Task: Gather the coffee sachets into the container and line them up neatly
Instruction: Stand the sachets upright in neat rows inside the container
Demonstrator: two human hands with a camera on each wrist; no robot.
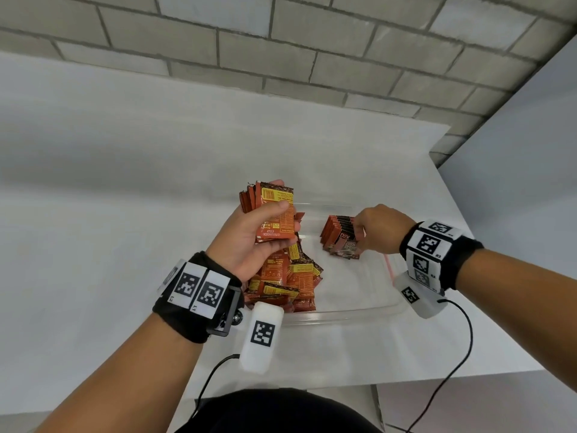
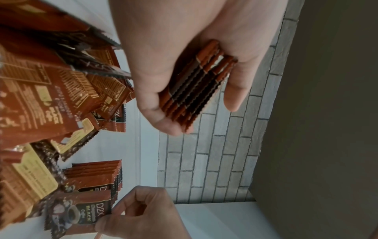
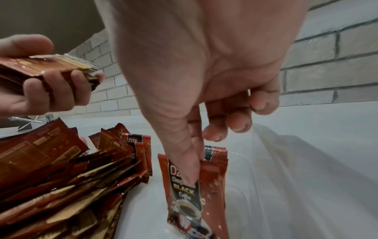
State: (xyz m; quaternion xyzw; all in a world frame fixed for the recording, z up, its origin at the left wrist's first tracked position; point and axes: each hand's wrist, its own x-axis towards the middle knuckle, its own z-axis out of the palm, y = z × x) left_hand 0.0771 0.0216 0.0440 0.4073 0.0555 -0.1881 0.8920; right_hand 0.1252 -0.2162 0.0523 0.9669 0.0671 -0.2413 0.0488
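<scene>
My left hand [image 1: 249, 235] is raised over the clear plastic container [image 1: 352, 310], fingers and thumb curled round a held stack of sachets [image 1: 274, 214] — the thumb lies across the top one, whose yellow printed back faces the head camera. From the left wrist view I see the serrated ends of that stack [image 2: 194, 90] fanned between the thumb and the fingers.

Under that hand, in the left part of the container, lies a loose heap of sachets [image 1: 287, 276], red and brown with yellow panels, tumbled at all angles and overlapping one another. The right wrist view shows the same heap [image 3: 61, 186] leaning in a slanted pile.

My right hand [image 1: 381, 229] is down inside the right part of the container. Thumb and forefinger pinch the front sachet [image 3: 188, 194] near its top edge — the one marked D2X and BLACK Coffee — while the other fingers are curled loosely behind it. That sachet stands upright at the near end of a standing row of sachets [image 1: 340, 235], packed face to back and apart from the heap, with bare container floor between the two groups.

The container rests on a white bench [image 1: 125, 182] that runs up to a grey brick wall [image 1: 281, 51]. Black wrist bands with printed marker tags [image 1: 199, 289] sit on both my forearms, and a black cable [image 1: 459, 354] trails off the right wrist unit across the bench edge.
</scene>
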